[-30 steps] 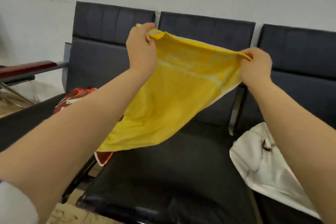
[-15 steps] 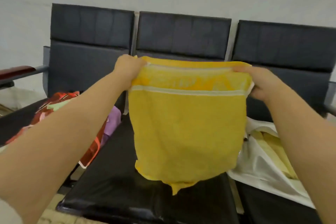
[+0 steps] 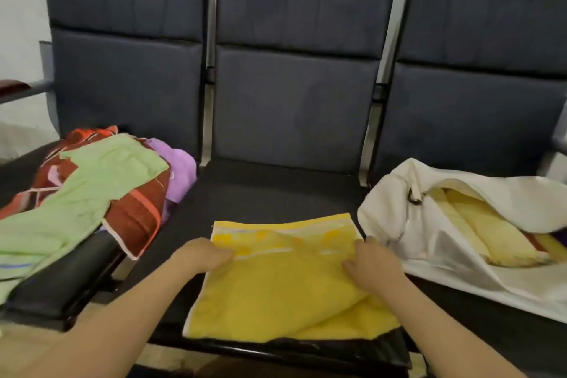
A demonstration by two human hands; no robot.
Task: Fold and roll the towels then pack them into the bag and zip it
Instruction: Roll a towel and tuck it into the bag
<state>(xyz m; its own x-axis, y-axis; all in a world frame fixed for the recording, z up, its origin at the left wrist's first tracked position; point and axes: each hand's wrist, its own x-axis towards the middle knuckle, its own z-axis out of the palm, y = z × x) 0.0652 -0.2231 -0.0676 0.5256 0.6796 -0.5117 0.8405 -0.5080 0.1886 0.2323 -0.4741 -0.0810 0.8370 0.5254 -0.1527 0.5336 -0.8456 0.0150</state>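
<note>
Head view: the yellow towel [image 3: 276, 294] is laid on the middle seat [image 3: 276, 193], its top layer pinched at the edge by the left hand [image 3: 201, 256] and the right hand [image 3: 372, 262]. The bag [image 3: 395, 224] is seen unzipped alongside. If the skewed layer is released unaligned, a lopsided roll may be produced.
</note>
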